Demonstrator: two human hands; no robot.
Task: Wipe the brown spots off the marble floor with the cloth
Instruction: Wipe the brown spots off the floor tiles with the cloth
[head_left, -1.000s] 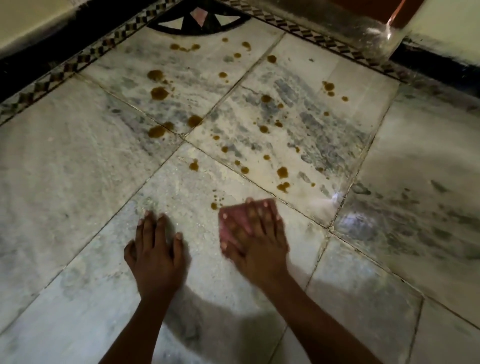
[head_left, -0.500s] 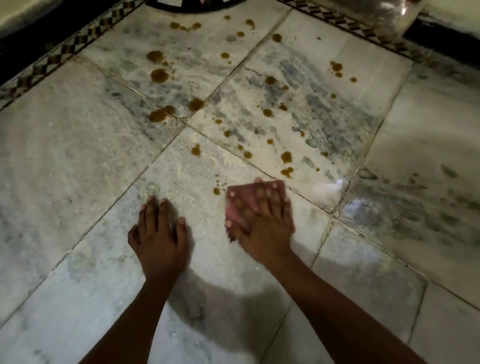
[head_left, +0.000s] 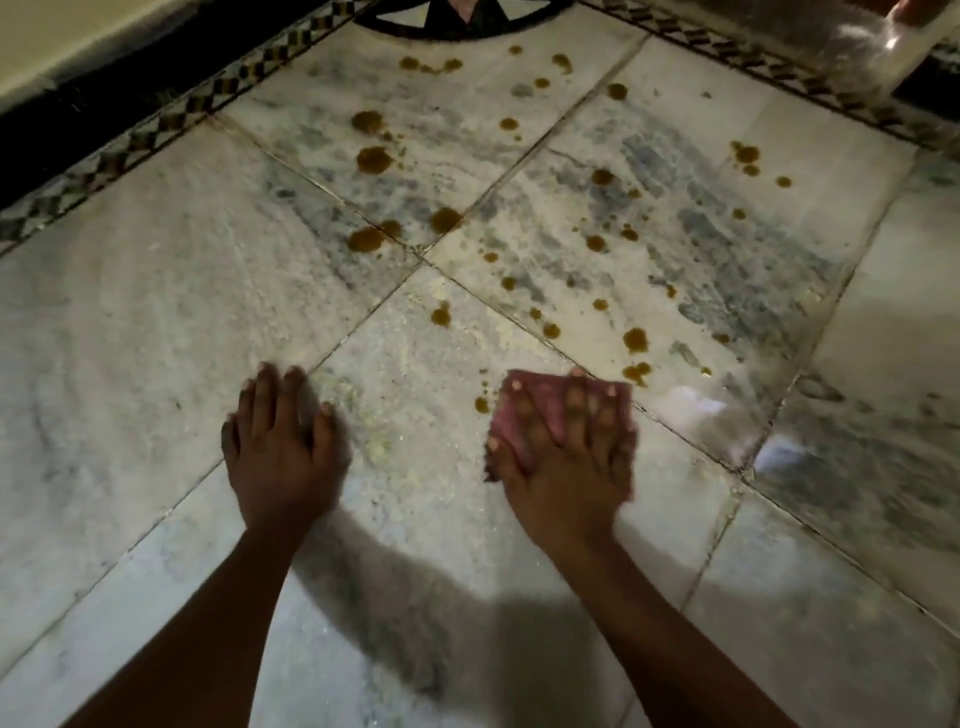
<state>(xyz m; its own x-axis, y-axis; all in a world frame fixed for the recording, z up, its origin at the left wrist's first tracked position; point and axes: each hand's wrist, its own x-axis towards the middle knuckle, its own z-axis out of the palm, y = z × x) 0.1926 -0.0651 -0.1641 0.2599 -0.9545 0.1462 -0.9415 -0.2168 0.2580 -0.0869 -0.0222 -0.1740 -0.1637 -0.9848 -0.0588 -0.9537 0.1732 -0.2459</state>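
The right hand (head_left: 566, 462), grip wide and flat, has slid the pink cloth (head_left: 548, 405) toward twelve o'clock. Brown spots (head_left: 636, 340) wait just past it, so most wiping is left. The left hand (head_left: 280, 452) lies flat on the marble floor (head_left: 156, 312).

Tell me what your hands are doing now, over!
Left hand flat on marble floor. Right hand presses cloth down, fingers spread. Many brown spots ahead, nearest just left of cloth.

The marble floor (head_left: 156, 322) lies flat and open ahead of the right hand (head_left: 566, 467), through the brown spots (head_left: 374, 158) up to the patterned border (head_left: 171, 120); sideways, the left hand (head_left: 280, 447) pressed flat on the floor stands in its way
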